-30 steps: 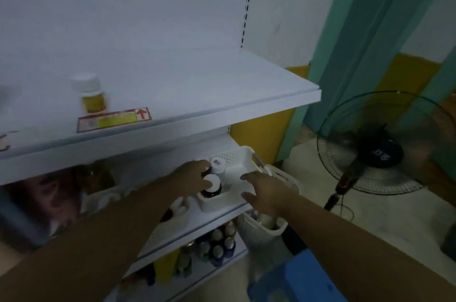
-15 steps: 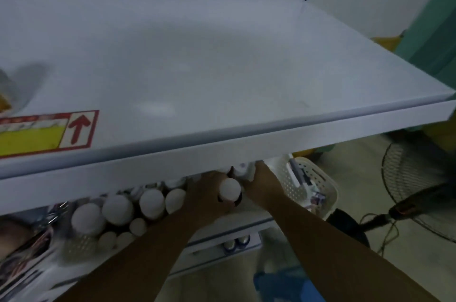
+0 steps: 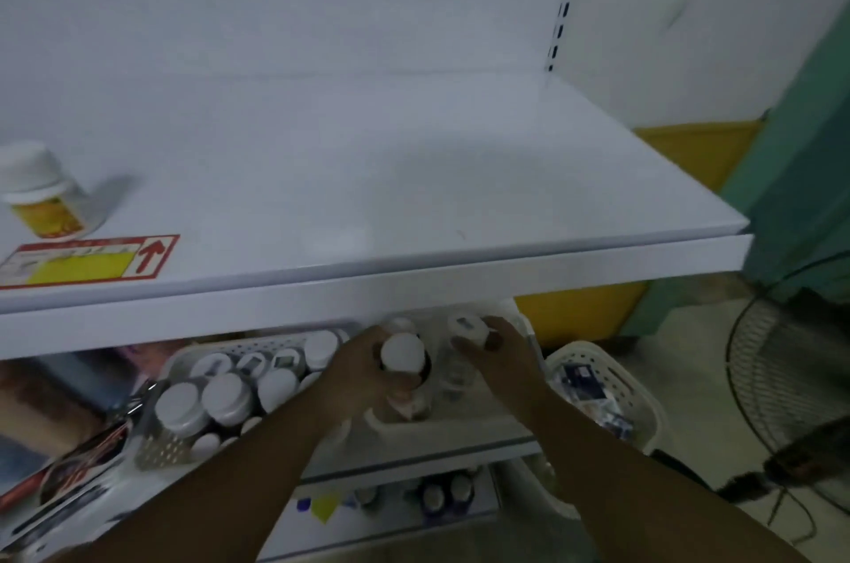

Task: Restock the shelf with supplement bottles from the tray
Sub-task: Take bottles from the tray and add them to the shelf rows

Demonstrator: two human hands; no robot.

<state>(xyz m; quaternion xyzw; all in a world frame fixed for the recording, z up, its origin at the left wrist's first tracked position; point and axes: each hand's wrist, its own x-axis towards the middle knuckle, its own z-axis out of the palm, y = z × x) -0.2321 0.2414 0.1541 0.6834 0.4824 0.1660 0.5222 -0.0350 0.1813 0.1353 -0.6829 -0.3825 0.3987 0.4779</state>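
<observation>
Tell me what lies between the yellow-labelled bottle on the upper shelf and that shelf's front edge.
In the head view, a red-bordered sticker with a red arrow lies flat on the upper shelf, right before the yellow-labelled bottle.

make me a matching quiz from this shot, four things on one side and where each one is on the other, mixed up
1 yellow-label bottle
2 left hand
3 fan
4 red-bordered sticker

a off the shelving, far right
b standing on the upper shelf, far left
c gripping a white-capped bottle
d flat near the upper shelf's front edge

Pairs: 1-b, 2-c, 3-a, 4-d
</observation>
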